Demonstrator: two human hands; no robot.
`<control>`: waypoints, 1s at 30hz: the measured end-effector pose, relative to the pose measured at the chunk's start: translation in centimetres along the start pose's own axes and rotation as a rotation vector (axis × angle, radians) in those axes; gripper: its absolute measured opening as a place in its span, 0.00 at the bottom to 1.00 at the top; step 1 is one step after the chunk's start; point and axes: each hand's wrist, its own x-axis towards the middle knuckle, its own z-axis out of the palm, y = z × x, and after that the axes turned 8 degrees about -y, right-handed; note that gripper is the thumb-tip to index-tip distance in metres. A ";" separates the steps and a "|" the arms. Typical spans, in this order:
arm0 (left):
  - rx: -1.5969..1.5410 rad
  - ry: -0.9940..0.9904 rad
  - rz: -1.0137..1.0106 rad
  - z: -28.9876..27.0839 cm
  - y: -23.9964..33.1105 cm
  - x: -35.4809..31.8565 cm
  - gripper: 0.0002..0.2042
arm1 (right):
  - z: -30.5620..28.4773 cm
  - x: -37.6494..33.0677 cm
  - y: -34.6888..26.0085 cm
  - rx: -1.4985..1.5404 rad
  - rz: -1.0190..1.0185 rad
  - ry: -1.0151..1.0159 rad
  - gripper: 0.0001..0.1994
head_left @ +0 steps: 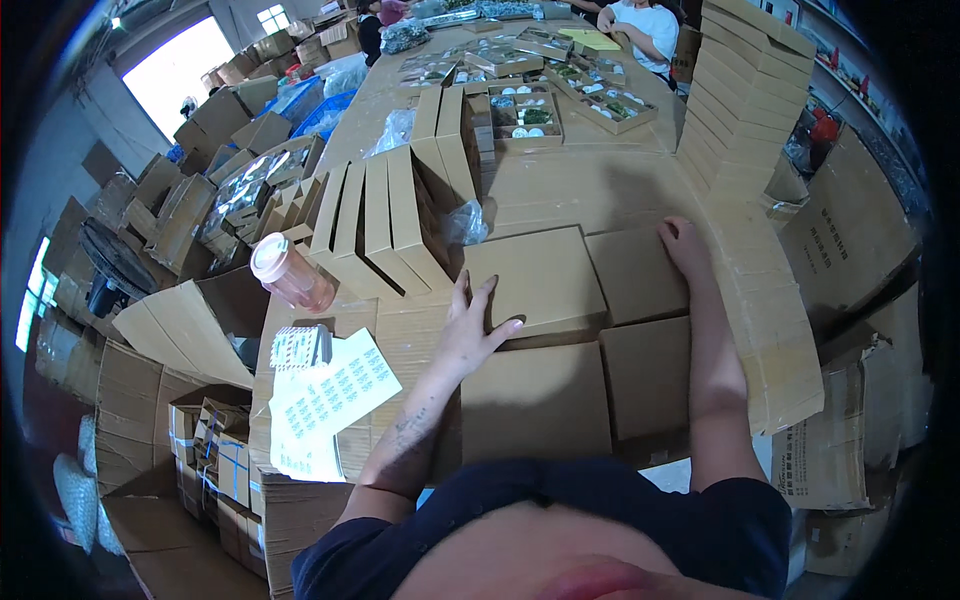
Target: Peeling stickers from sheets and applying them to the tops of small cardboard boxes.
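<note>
Four flat brown cardboard boxes lie together in front of me: the far left box (535, 280), the far right box (637, 275), the near left box (535, 405) and the near right box (648, 375). The far left one sits slightly raised and askew. My left hand (470, 325) is open at its left edge, fingers spread and thumb across its near corner. At the outer edge of the far right box rests my right hand (685, 248), its fingers loosely bent and touching the box. My right forearm runs along the boxes' right side.
Left of the boxes stand a row of upright cartons (385, 220), a pink cup with a lid (292, 275) and printed label sheets (335, 390). A tall box stack (745, 100) rises at the right. Compartment trays (525, 115) lie farther back, near a person in white (650, 30).
</note>
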 end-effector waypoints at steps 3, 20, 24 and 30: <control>0.022 0.001 0.080 0.1 -0.1 0.1 0.38 | 0.2 0.3 1.6 -0.003 0.032 0.041 0.21; 0.019 0.402 0.055 0.4 -1.4 1.0 0.18 | 2.7 -0.8 -4.2 -0.363 0.092 -0.011 0.22; 0.010 0.431 0.012 0.3 -0.9 0.5 0.17 | 3.5 -0.5 -2.8 -0.329 0.051 -0.012 0.21; 0.025 0.489 0.023 0.4 -1.0 0.8 0.16 | 3.0 -1.1 -3.2 -0.257 0.029 0.003 0.22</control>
